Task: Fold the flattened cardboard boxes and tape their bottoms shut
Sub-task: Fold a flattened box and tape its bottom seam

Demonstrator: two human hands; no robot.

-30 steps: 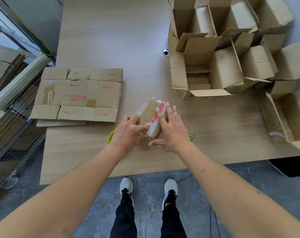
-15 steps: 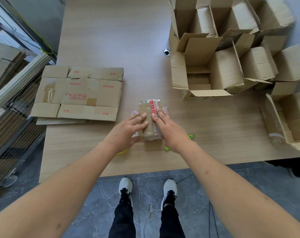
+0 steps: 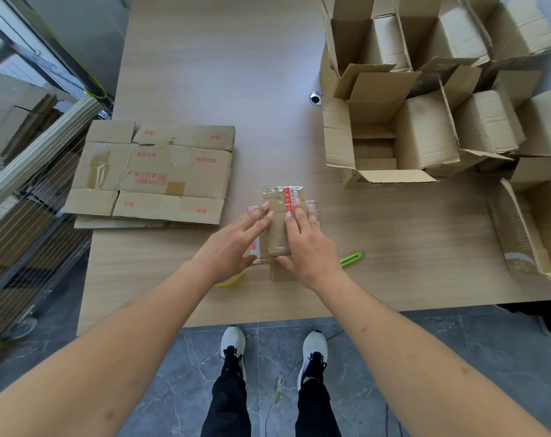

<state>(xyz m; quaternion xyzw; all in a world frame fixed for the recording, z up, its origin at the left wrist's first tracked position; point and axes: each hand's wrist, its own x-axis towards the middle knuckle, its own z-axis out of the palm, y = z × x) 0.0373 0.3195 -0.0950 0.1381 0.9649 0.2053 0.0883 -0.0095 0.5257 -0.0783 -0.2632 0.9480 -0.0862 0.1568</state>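
1. Hands: your left hand [image 3: 233, 244] and right hand [image 3: 308, 244] press flat, fingers straight, on one small taped box [image 3: 278, 228].
2. Left of that box: one stack of flattened boxes [image 3: 151, 175].
3. Right: one green cutter [image 3: 351, 258].

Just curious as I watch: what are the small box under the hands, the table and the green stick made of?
Small box: brown cardboard, matte, with glossy strips that look like clear tape. Table: pale wood-grain surface, possibly laminate; grain lines show. Green stick: seemingly plastic, bright and smooth, partly hidden by the right hand.
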